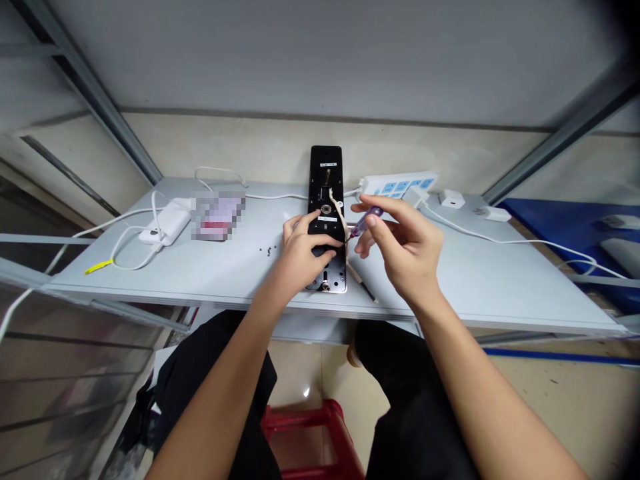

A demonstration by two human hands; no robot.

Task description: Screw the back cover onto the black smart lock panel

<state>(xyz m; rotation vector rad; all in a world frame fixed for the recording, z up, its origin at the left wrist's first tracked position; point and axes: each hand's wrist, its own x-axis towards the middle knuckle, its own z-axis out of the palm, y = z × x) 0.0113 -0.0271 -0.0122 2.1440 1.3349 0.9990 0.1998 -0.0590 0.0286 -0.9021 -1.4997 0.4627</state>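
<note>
Panel, one, black, elongated point(316, 193): lies lengthwise at the centre of the frame on a pale grey counter point(480, 273), its near end close to the counter's front edge; face with white labels, a round metal fitting point(326, 209) and small holes. Recess, one, rectangular point(323, 195), in the panel's upper half: an off-white cable point(339, 208) meets its edge and runs down along the panel's right side. Left hand point(304, 248): laid over the panel's lower half from the left, fingers spread, grasp not closed. Right hand point(407, 247): just right of the panel, thumb and fingers gripping a screwdriver with a translucent purple handle point(367, 219), tilted, shaft towards the panel's right edge; whether the tip touches is too small to tell. Screws or similar small dark pieces, several point(269, 252): loose on the counter, left of the left hand. Rectangular item, one, pixelated point(219, 217): left of centre. White block with cables point(169, 223): further left; yellow tag point(99, 267) near it. Power strip, white, blue markings point(405, 183): behind the right hand, white adapter point(415, 195) against its front. White chargers, two point(452, 199): right of the strip. Stool, red point(345, 447): bottom centre.
</note>
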